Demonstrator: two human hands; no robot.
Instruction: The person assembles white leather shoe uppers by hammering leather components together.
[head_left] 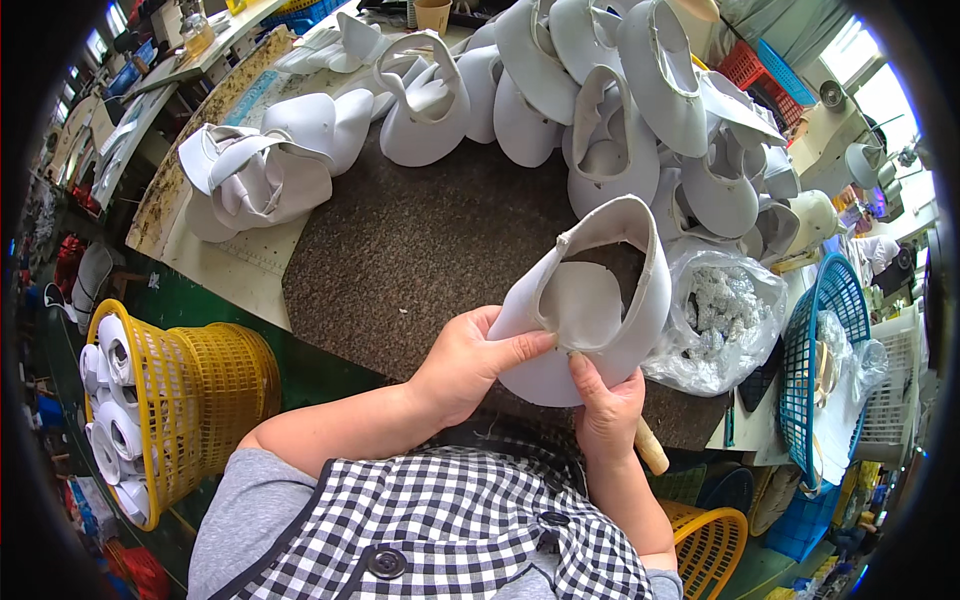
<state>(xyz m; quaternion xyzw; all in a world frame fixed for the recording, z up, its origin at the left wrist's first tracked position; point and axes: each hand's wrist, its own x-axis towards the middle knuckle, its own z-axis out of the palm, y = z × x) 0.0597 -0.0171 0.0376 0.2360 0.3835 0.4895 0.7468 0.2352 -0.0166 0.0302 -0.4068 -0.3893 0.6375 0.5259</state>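
Workshop clutter rings a worktop (250, 262) topped with a brown speckled mat (420, 250). Over the mat's near edge both hands hold one white shoe upper (590, 300), raised just in front of the person's chest. Left hand (465, 365) grips its left flank, thumb laid across the pale inner face; right hand (605, 400) pinches the near lower rim from below, fingers curled shut on it. The upper's long axis runs from the near hands up and away to the far right, its open mouth facing the camera. Both hands touch it; the left covers more of it.

A wooden handle (651, 447) pokes out under the right wrist; what tool it belongs to is hidden, and it may rest on the worktop rather than in the hand. Right of the upper lies a clear bag (715, 310) of silvery bits, then a blue basket (815, 350). Far across the mat sits a heap of white uppers (600, 100). Near left, off the worktop, a yellow basket (200, 400) holds white rolls.
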